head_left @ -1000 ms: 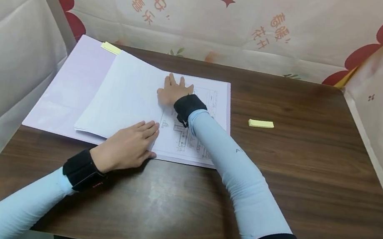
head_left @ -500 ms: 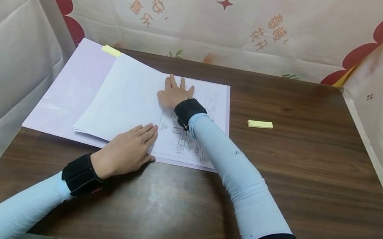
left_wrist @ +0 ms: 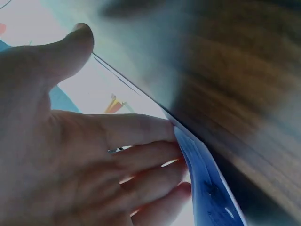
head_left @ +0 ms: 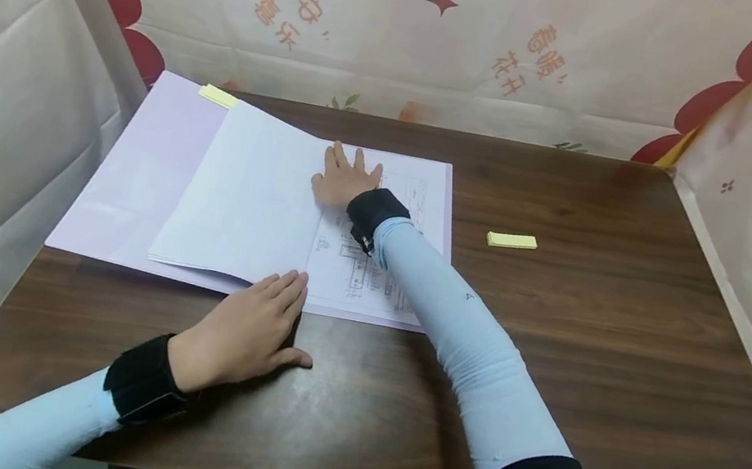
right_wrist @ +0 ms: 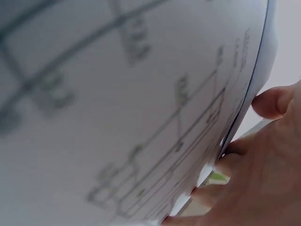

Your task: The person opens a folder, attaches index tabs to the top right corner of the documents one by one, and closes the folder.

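Observation:
A pale purple folder (head_left: 120, 200) lies open on the table, its white sheets (head_left: 239, 203) turned to the left. On the right side a page with line drawings (head_left: 366, 291) shows, partly covered by the right arm. My right hand (head_left: 344, 177) presses flat near the top of the fold, fingers spread. At the bottom of the fold, the straight fingertips of my left hand (head_left: 247, 333) rest on the sheets. Its thumb points out past the folder's front edge, over the wood. In the left wrist view, the fingertips (left_wrist: 181, 188) meet the curved inner edge of the paper.
A yellow sticky strip (head_left: 217, 95) sits at the top edge of the folder's left cover. To the right, a small pad of yellow sticky notes (head_left: 512, 241) lies on the brown wooden table (head_left: 625, 351). Printed white cloth (head_left: 436, 54) encloses the back and sides.
My left hand has slid down the fold towards the table's front edge, and its thumb has come off the folder. The right hand stays in place.

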`<state>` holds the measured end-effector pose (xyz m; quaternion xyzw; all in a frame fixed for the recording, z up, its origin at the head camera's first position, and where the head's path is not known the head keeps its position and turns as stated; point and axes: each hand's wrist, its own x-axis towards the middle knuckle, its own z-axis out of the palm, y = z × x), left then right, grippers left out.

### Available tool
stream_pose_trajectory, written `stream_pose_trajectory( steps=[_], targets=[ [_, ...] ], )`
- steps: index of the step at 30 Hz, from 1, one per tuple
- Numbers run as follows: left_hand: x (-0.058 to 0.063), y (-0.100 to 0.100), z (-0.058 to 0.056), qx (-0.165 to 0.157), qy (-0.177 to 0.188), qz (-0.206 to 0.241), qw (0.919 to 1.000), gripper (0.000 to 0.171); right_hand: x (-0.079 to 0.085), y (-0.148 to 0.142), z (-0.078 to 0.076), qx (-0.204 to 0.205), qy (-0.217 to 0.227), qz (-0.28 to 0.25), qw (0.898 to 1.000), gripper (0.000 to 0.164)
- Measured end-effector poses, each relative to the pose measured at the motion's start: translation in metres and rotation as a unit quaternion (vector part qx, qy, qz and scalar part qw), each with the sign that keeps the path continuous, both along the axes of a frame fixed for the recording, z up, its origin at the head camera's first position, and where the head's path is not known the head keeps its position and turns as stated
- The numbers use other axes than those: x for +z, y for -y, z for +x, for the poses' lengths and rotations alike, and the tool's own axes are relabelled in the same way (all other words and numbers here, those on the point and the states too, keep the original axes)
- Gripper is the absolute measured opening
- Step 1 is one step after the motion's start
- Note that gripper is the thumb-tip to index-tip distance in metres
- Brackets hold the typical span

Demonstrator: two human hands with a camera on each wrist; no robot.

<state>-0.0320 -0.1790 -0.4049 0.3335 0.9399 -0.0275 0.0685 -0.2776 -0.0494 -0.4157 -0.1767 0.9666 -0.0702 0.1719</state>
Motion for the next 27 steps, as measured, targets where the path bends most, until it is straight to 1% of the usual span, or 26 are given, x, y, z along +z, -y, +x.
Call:
stream_pose_trajectory(
  steps=[2, 4, 7, 9, 12, 14, 16, 18, 20, 23, 25, 27],
  targets=[
    [0.0, -0.002, -0.001, 0.0, -0.004, 0.004, 1.0, 0.096, 0.004, -0.007, -0.003, 0.01, 0.009, -0.016, 1.0, 0.07],
    [0.0, -0.004, -0.002, 0.002, 0.001, 0.004, 1.0, 0.096, 0.01, -0.016, -0.004, 0.027, 0.017, -0.042, 0.999, 0.072],
    [0.0, -0.005, -0.004, 0.0, 0.015, 0.002, 0.9999, 0.097, 0.016, -0.033, -0.004, 0.057, 0.019, -0.095, 0.994, 0.074],
    [0.001, -0.005, -0.005, -0.002, 0.02, 0.0, 0.9998, 0.097, 0.016, -0.049, -0.005, 0.065, 0.004, -0.13, 0.989, 0.073],
    [0.002, -0.006, -0.009, -0.013, 0.013, 0.007, 0.9998, 0.094, 0.02, -0.084, -0.001, 0.066, -0.029, -0.178, 0.981, 0.063],
    [0.003, -0.005, -0.012, -0.018, 0.003, 0.012, 0.9998, 0.09, 0.025, -0.113, 0.005, 0.054, -0.056, -0.195, 0.978, 0.053],
    [0.003, -0.005, -0.016, -0.02, -0.004, 0.02, 0.9996, 0.083, 0.032, -0.145, 0.014, 0.039, -0.085, -0.202, 0.975, 0.043],
    [0.003, -0.005, -0.02, -0.02, -0.008, 0.024, 0.9995, 0.074, 0.038, -0.178, 0.024, 0.009, -0.116, -0.198, 0.973, 0.036],
    [0.003, -0.005, -0.025, -0.017, -0.009, 0.028, 0.9994, 0.064, 0.042, -0.209, 0.035, -0.03, -0.139, -0.191, 0.971, 0.031],
    [0.003, -0.005, -0.03, -0.019, -0.02, 0.037, 0.9989, 0.055, 0.044, -0.245, 0.052, -0.069, -0.152, -0.162, 0.973, 0.03],
    [0.004, -0.006, -0.032, -0.022, -0.033, 0.046, 0.9981, 0.05, 0.041, -0.26, 0.06, -0.079, -0.146, -0.143, 0.976, 0.03],
    [0.004, -0.007, -0.035, -0.027, -0.046, 0.055, 0.9971, 0.048, 0.037, -0.269, 0.067, -0.085, -0.139, -0.127, 0.978, 0.031]
  ],
)
